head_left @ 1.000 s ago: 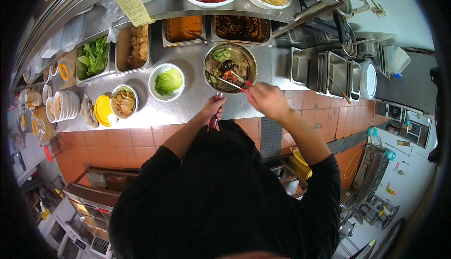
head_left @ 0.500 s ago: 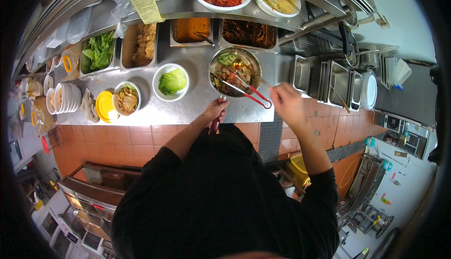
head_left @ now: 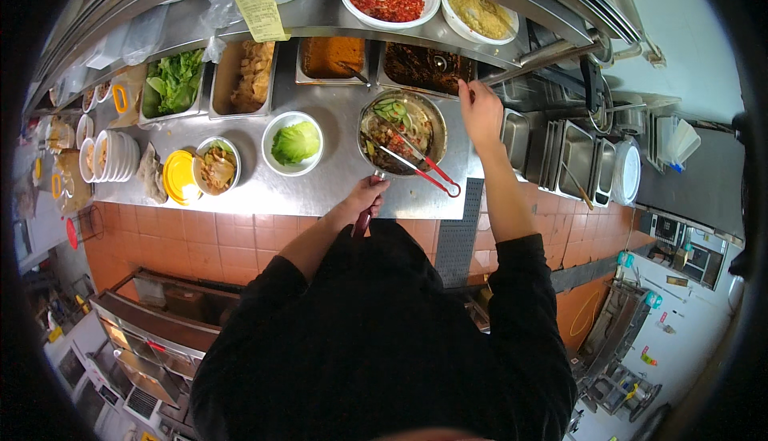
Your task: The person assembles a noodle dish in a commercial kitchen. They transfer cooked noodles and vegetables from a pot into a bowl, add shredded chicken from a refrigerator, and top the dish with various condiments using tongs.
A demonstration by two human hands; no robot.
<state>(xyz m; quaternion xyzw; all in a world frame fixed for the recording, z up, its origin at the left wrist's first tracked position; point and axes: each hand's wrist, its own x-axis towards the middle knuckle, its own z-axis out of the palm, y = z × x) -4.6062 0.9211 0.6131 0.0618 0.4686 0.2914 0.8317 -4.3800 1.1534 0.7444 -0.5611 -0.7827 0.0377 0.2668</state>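
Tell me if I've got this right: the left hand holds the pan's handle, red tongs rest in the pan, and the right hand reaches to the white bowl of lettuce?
Not quite. The head view shows the right hand reaching to the tray of dark sauce behind the pan, not the white bowl of lettuce. The rest holds: the left hand holds the pan's handle, and the red tongs rest in the pan.

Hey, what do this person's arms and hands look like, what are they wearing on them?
Both arms wear black sleeves pushed up above the elbow, part of a black top, leaving the forearms bare. The left hand and the right hand are bare: no gloves, and no watch, ring or bracelet shows at this size.
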